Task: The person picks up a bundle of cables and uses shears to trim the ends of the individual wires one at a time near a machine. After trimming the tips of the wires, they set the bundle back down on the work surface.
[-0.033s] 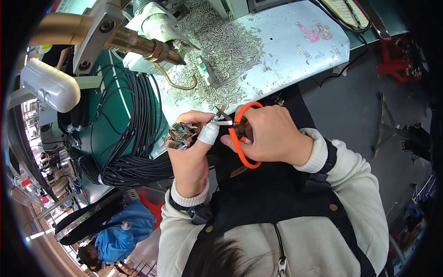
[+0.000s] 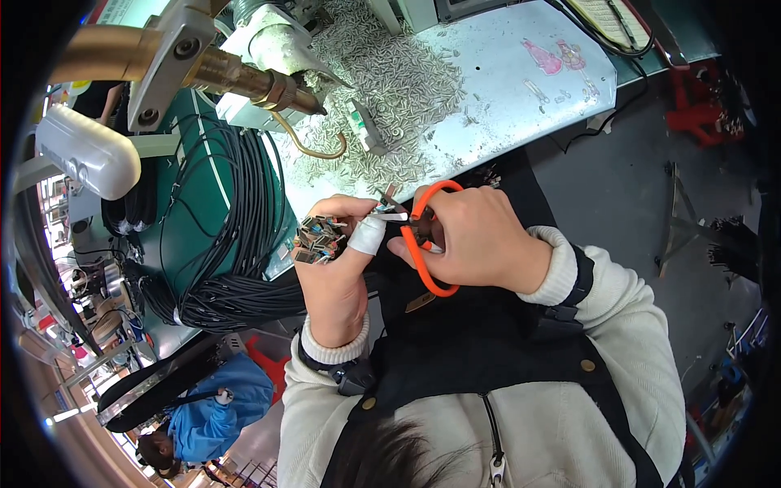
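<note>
My left hand (image 2: 332,281) is closed around a bunch of small metal cable connectors (image 2: 319,237) with bits of coloured wire at their ends. White tape (image 2: 368,236) wraps its thumb. My right hand (image 2: 480,236) grips scissors (image 2: 425,275) by their orange handles. The scissor blades (image 2: 394,217) are apart and reach to the left thumb and fingertips. One connector (image 2: 390,191) sticks up at the blades; whether they touch it I cannot tell. Both hands are in front of the table's near edge.
Many small metal pieces (image 2: 390,89) are heaped on the pale worktop (image 2: 521,106). A machine with a brass nozzle (image 2: 297,99) overhangs it from the left. Coiled black cables (image 2: 236,220) lie on a green surface at left. Lower left, a person in blue (image 2: 215,407) works.
The scissors have shifted very slightly left, and the connector at the blades shows a little more. My left hand keeps its place. The person in blue has moved a hand slightly.
</note>
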Motion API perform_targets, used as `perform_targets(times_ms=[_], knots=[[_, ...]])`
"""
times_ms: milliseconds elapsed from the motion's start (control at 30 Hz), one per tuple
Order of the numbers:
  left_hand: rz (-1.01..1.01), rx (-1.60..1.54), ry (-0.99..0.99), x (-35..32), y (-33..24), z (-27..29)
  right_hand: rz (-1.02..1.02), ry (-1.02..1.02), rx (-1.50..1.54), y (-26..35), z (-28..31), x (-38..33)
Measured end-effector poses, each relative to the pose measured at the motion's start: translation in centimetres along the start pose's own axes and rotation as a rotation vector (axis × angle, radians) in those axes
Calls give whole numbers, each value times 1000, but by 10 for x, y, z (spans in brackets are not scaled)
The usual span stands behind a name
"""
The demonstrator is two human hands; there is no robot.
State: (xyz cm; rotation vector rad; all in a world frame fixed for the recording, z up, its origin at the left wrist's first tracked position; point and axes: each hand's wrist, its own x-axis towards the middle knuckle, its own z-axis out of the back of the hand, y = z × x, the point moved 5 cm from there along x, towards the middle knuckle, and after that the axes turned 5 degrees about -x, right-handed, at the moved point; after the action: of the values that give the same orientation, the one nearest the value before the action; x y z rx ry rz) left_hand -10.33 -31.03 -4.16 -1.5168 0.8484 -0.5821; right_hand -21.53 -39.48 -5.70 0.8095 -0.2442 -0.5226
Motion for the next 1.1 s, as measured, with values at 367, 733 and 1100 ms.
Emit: perform_targets(times_ms=[367,733,1100], knots=[[336,-445,77,45,13,4,-156,-2,759,-10,-7,10],[364,-417,113,73,14,9,-228,-87,812,-17,14,71],[296,-414,143,72,12,8,-242,-68,795,-14,15,73]])
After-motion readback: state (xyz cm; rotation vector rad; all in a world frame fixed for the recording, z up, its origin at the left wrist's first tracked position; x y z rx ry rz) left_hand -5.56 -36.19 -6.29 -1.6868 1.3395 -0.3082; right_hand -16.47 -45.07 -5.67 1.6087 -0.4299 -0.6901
